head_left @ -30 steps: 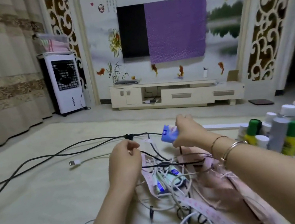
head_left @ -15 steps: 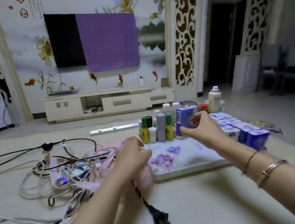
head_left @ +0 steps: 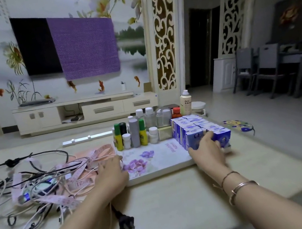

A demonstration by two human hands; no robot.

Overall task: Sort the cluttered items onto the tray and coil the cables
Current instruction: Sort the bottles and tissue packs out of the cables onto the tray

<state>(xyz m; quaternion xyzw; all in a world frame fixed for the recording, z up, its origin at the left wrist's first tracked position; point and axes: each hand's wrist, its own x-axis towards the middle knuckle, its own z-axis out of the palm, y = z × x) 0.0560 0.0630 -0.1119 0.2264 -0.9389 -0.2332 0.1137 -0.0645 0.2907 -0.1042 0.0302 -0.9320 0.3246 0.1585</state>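
Note:
A white tray (head_left: 161,165) with purple flowers lies on the cream rug. Several bottles (head_left: 135,135) stand along its back edge, and rows of blue boxes (head_left: 188,125) fill its right side. My right hand (head_left: 206,150) grips the front blue box (head_left: 193,139) of those rows, set down on the tray. My left hand (head_left: 111,171) rests knuckles up at the tray's left edge, fingers curled over the black power cable, whose plug (head_left: 126,222) lies on the rug below my forearm. A tangle of cables (head_left: 37,186) and pink tape measure (head_left: 60,200) spreads to the left.
A white power strip (head_left: 87,138) lies behind the tangle. A tall spray bottle (head_left: 185,102) stands behind the tray, and a flowered pad (head_left: 237,124) lies to its right. The rug ends at grey floor on the right, with chairs beyond.
My view swung right from the cable tangle to the tray. My right hand carried the blue box over and lowered it onto the tray's right side. My left hand dropped to the tray's left edge.

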